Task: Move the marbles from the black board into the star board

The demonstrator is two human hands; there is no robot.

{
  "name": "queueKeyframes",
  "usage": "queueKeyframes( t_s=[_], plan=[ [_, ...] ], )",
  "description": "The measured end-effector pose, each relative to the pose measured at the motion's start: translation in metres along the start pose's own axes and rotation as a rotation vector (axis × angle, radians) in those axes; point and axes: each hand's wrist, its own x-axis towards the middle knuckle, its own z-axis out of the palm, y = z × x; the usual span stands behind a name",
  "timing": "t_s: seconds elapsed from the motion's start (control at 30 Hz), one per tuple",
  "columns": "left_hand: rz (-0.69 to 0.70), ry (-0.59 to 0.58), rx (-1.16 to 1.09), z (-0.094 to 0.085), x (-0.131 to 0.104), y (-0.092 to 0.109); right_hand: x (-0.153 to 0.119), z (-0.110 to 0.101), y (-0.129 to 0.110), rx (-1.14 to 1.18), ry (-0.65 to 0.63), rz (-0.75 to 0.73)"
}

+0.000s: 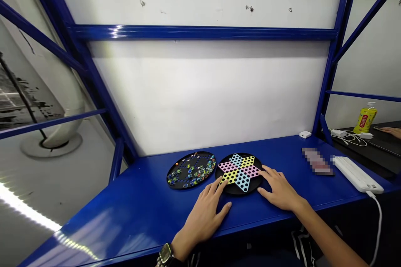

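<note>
A round black game board with a six-pointed star of holes in pink, yellow and pale blue lies flat on the blue table, near its front edge and roughly in the middle. The left hand rests palm down on the table just in front of the board's left side, fingers spread, the fingertips reaching the board's rim at the yellow point of the star. The right hand lies flat at the board's right side, its fingertips touching the rim beside a pink point. Neither hand has a grip on anything: both are open and loose, pressing or steadying rather than holding. A watch sits on the left wrist.

Just beside the board on the left, almost touching it, lies a second round black tray scattered with small coloured marbles; their exact number is too small to make out. Further right on the table sit a blurred flat item, a long white power strip with its cable, and a small white adapter. Beyond, on a dark surface, stands a yellow drink bottle, and another person's hand shows at the right edge.
</note>
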Motion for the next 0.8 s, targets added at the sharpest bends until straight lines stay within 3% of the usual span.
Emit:
queueKeyframes(
  t_s=[0.63, 0.8],
  plan=[
    [-0.029, 0.002, -0.034, -0.003, 0.001, 0.004, 0.000, 0.000, 0.000, -0.019, 0.037, -0.031],
    [-0.041, 0.027, -0.109, -0.011, 0.002, 0.005, -0.001, -0.001, 0.000, -0.001, 0.068, -0.057]
  ],
)
